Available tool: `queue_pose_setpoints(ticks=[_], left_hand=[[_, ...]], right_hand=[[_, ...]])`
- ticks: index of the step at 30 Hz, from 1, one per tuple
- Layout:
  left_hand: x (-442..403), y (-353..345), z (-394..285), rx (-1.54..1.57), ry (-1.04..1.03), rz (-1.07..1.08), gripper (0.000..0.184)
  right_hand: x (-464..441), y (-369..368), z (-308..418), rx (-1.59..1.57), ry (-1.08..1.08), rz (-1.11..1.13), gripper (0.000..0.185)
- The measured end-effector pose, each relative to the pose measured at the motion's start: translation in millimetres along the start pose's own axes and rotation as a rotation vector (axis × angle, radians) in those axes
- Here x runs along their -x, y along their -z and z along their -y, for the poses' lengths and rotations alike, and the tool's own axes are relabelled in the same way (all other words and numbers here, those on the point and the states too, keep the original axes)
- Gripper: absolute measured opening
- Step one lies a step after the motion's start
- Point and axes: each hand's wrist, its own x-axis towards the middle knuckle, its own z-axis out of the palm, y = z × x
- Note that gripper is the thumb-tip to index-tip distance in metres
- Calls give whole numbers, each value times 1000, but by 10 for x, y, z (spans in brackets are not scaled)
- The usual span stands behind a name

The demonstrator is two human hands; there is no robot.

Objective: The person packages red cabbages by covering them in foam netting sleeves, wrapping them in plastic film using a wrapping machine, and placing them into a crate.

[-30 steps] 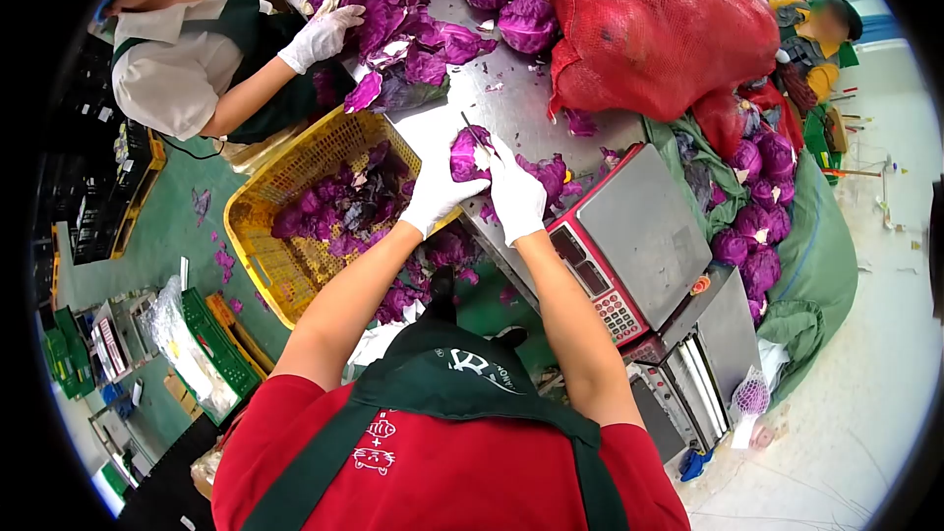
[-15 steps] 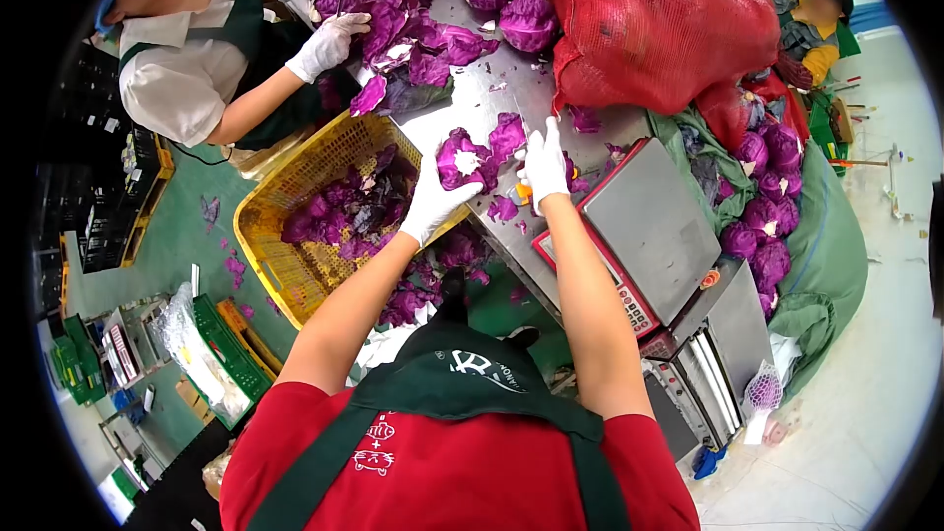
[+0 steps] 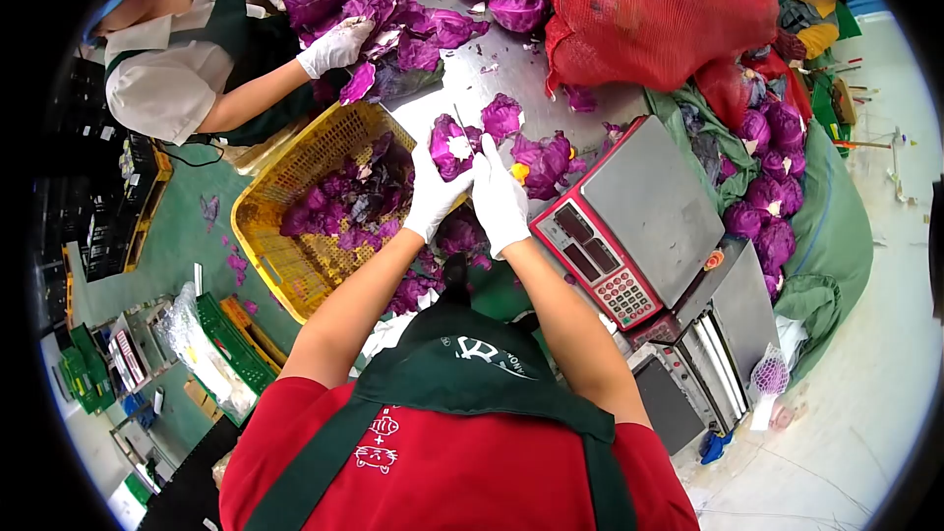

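Holding a purple cabbage (image 3: 448, 161) at the edge of the counter (image 3: 467, 79), the left hand (image 3: 431, 195) has its fingers round one side. The right hand (image 3: 500, 199) is just beside it; I can't tell what it grips. A yellow basket (image 3: 275, 182) is to the left, a red scale (image 3: 629, 246) to the right. Farther off lies a big red net bag (image 3: 659, 20).

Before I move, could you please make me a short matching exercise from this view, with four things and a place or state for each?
Things:
1. Yellow basket
2. Scale
3. Cut cabbage
4. Red mesh sack

Places or states:
A. Held in the left hand
B. Beside two whole cabbages
C. Contains loose purple leaves
D. Shows a keypad

Pairs: 1-C, 2-D, 3-A, 4-B.
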Motion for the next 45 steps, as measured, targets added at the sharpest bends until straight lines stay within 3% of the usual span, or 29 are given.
queue_pose_setpoints(ticks=[5,8,13,19,23,26,32,35,37,42,45], left_hand=[[17,-58,-6,-9,-7,-42,98],[55,-88,-49,-125,-99,-97,97],[87,-115,-100,-114,-49,-120,98],[105,-148,-160,-122,-39,-144,95],[100,-229,-96,-223,-141,-191,91],[133,-336,-145,-341,-179,-303,87],[188,-466,-227,-375,-135,-356,94],[257,-564,-266,-397,-157,-397,99],[254,-527,-152,-381,-211,-406,102],[214,-335,-183,-307,-163,-297,101],[188,-279,-147,-312,-170,-257,100]], right_hand=[[-30,-73,-48,183,38,-24,52],[-17,24,-36,177,-50,60,52],[13,-7,-103,160,11,52,51],[5,-58,-121,238,41,28,53],[9,-102,-133,311,57,-59,53],[22,-76,-62,381,-62,-54,52],[3,-67,-105,314,-161,-77,49],[-85,-39,-166,66,-245,-212,42],[-189,-37,-330,-198,-38,-305,44],[-222,173,-104,-199,-173,-97,61],[-351,143,-191,-158,-47,-39,58]])
